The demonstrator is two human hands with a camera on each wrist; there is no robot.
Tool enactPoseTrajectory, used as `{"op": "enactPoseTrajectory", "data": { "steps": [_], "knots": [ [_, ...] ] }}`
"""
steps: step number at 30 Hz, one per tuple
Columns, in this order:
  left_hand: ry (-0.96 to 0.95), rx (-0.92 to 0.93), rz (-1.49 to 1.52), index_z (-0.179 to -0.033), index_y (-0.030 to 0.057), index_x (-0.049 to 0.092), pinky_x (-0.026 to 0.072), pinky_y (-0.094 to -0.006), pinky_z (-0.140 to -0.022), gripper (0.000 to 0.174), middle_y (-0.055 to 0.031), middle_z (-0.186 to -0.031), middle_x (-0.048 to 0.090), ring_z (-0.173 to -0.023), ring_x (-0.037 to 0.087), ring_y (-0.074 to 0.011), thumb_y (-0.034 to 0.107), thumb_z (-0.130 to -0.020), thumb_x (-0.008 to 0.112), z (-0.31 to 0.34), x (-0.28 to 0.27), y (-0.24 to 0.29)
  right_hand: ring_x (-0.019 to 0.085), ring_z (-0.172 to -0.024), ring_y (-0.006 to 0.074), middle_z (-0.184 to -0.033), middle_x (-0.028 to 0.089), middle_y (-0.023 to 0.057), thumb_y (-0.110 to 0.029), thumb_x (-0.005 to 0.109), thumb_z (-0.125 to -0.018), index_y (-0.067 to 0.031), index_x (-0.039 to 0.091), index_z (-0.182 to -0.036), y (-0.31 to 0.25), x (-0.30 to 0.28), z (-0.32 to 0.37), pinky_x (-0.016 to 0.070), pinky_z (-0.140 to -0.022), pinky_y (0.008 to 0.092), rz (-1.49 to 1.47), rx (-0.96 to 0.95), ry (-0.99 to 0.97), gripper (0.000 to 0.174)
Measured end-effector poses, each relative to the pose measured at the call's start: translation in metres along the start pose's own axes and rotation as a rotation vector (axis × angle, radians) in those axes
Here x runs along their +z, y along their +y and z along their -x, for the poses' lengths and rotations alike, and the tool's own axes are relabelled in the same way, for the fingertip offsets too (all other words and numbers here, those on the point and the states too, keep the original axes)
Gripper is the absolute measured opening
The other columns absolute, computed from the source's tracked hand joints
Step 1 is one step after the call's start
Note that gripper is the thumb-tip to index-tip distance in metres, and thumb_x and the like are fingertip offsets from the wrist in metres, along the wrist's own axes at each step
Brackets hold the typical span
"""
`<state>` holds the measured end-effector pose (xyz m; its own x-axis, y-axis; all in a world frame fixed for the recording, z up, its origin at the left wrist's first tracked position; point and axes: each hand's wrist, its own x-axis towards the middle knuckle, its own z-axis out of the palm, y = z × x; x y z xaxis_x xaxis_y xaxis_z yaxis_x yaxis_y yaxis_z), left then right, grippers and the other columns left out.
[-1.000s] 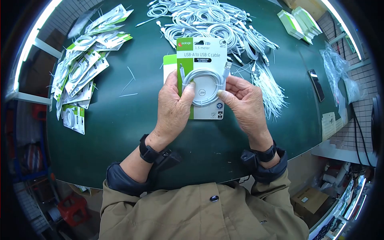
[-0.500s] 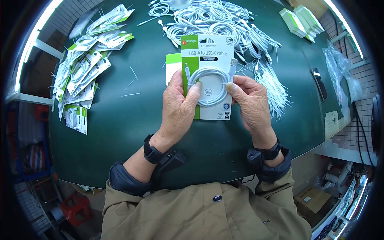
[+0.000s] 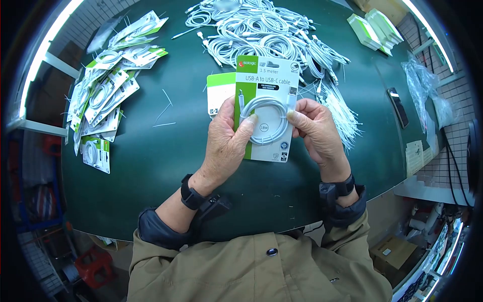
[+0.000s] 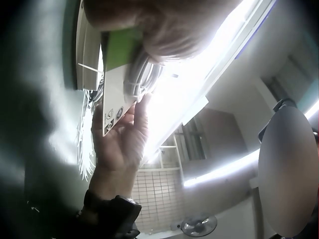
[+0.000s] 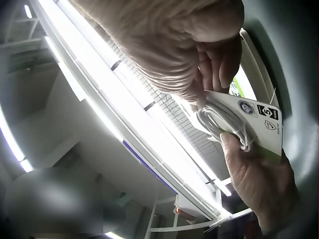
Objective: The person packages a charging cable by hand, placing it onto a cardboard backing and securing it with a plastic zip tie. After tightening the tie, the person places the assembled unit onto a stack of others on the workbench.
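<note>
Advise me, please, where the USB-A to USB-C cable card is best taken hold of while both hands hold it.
Probably pinch the cable card at its top strip, coming from the far side: that flat edge stands free above the left hand and right hand, whose thumbs press the coiled cable.

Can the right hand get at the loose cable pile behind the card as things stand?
Likely yes, once freed. The right hand pinches the cable card with the left hand, so it is occupied. The loose cable pile lies on the table just beyond the card, with nothing between.
</note>
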<state>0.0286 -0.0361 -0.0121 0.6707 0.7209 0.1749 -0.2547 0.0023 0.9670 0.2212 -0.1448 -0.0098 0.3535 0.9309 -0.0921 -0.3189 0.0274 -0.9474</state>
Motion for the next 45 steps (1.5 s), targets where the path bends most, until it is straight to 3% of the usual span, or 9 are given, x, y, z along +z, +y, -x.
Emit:
{"op": "enactPoseTrajectory", "data": {
  "steps": [4, 10, 21, 24, 29, 32, 39, 45],
  "knots": [
    [-0.009, 0.013, -0.082, -0.145, -0.0058, 0.048, 0.0520, -0.0330, -0.104, 0.045, -0.0147, -0.131, 0.066, -0.119, 0.064, -0.0166, 0.004, -0.102, 0.056, -0.002, -0.002, 0.004, 0.064, -0.075, 0.0058, -0.092, 0.074, 0.0057, -0.019, 0.079, -0.096, 0.0027, 0.072, -0.111, -0.010, 0.022, 0.003, 0.0509, -0.065, 0.0194, -0.020, -0.098, 0.133, 0.027],
    [-0.065, -0.028, -0.063, -0.148, -0.0075, 0.046, 0.0510, -0.0322, -0.105, 0.047, -0.0144, -0.135, 0.064, -0.121, 0.063, -0.0158, 0.003, -0.103, 0.056, -0.001, -0.003, 0.005, 0.064, -0.075, 0.0059, -0.093, 0.075, 0.0057, -0.018, 0.079, -0.096, 0.0029, 0.074, -0.110, -0.004, 0.016, 0.003, 0.0506, -0.065, 0.0189, -0.061, -0.077, 0.166, 0.026],
    [-0.030, -0.025, 0.013, -0.144, -0.0045, 0.051, 0.0546, -0.0318, -0.099, 0.044, -0.0121, -0.127, 0.068, -0.112, 0.066, -0.0150, 0.004, -0.102, 0.062, -0.003, -0.001, 0.006, 0.060, -0.072, 0.0039, -0.090, 0.073, 0.0030, -0.012, 0.079, -0.095, 0.0019, 0.070, -0.107, 0.006, 0.014, 0.001, 0.0472, -0.064, 0.0187, 0.030, -0.193, 0.112, 0.020],
    [-0.046, -0.023, -0.045, -0.146, -0.0068, 0.049, 0.0520, -0.0316, -0.103, 0.047, -0.0133, -0.132, 0.066, -0.119, 0.064, -0.0159, 0.004, -0.102, 0.064, -0.002, -0.004, 0.008, 0.058, -0.070, 0.0033, -0.091, 0.072, 0.0022, -0.011, 0.077, -0.097, 0.0012, 0.069, -0.109, 0.004, 0.015, -0.001, 0.0456, -0.063, 0.0187, 0.025, -0.201, 0.115, 0.020],
    [-0.119, -0.062, 0.012, -0.144, -0.0064, 0.051, 0.0563, -0.0308, -0.097, 0.043, -0.0132, -0.125, 0.069, -0.110, 0.067, -0.0140, 0.008, -0.105, 0.062, -0.001, -0.010, 0.015, 0.058, -0.071, 0.0038, -0.094, 0.073, 0.0038, -0.012, 0.076, -0.097, 0.0019, 0.068, -0.111, 0.002, 0.014, 0.001, 0.0467, -0.064, 0.0192, 0.000, -0.201, 0.141, 0.021],
    [-0.142, -0.135, -0.023, -0.144, -0.0066, 0.051, 0.0565, -0.0305, -0.097, 0.042, -0.0136, -0.125, 0.069, -0.109, 0.068, -0.0137, 0.006, -0.105, 0.061, 0.000, -0.014, 0.020, 0.059, -0.072, 0.0040, -0.094, 0.073, 0.0037, -0.013, 0.076, -0.097, 0.0017, 0.068, -0.111, 0.003, 0.014, 0.000, 0.0470, -0.064, 0.0193, -0.004, -0.197, 0.119, 0.021],
    [-0.062, -0.081, -0.022, -0.146, -0.0074, 0.051, 0.0567, -0.0306, -0.096, 0.044, -0.0142, -0.127, 0.069, -0.109, 0.068, -0.0140, 0.003, -0.104, 0.060, 0.001, -0.014, 0.013, 0.059, -0.073, 0.0044, -0.089, 0.070, 0.0024, -0.013, 0.076, -0.098, -0.0002, 0.065, -0.106, 0.001, 0.019, 0.002, 0.0476, -0.065, 0.0200, 0.023, -0.222, 0.084, 0.019],
    [-0.065, -0.109, 0.095, -0.145, -0.0085, 0.053, 0.0583, -0.0296, -0.095, 0.049, -0.0149, -0.126, 0.071, -0.109, 0.069, -0.0141, -0.002, -0.099, 0.068, 0.000, -0.013, 0.023, 0.057, -0.073, 0.0044, -0.090, 0.069, 0.0031, -0.010, 0.074, -0.099, -0.0004, 0.063, -0.106, 0.001, 0.022, 0.002, 0.0466, -0.067, 0.0204, 0.054, -0.255, 0.102, 0.016]
  ]
}}
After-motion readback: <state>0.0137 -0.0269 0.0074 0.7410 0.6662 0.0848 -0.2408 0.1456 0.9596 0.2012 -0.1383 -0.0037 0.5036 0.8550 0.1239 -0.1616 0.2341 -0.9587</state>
